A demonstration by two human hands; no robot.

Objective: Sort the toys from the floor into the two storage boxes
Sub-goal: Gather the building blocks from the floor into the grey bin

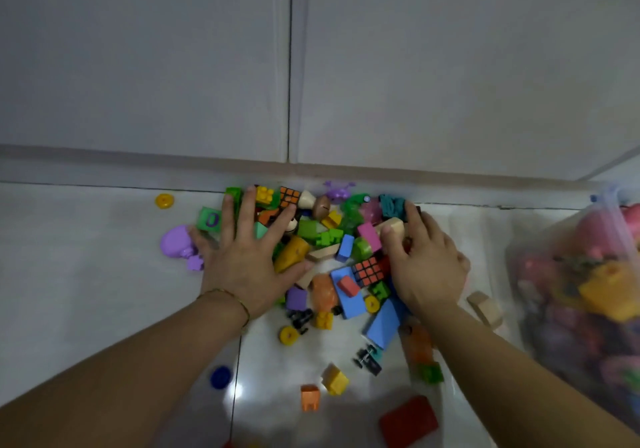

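The only readable mark is a purple "0" on the green block (209, 219).

A black grid filled with orange-red squares is shown on the puzzle cube (369, 271) at the centre of the pile (327, 238), and the same pattern is repeated on the second puzzle cube (289, 196) at twelve o'clock. A purple zero is printed on the green block (209, 220) at ten o'clock, with a lilac toy (178, 241) at nine and a yellow wheel (164, 201) farther out. A blue disc (220, 377) is seen at seven, an orange brick (310, 397) and a yellow brick (335, 379) at six, a red brick (408, 420) at five. Pale bare wood is shown by the wooden block (393, 228) at one. The floor (86, 257) is tiled in glossy white. Pink and yellow shapes are seen through the clear bag (540, 274) at three.
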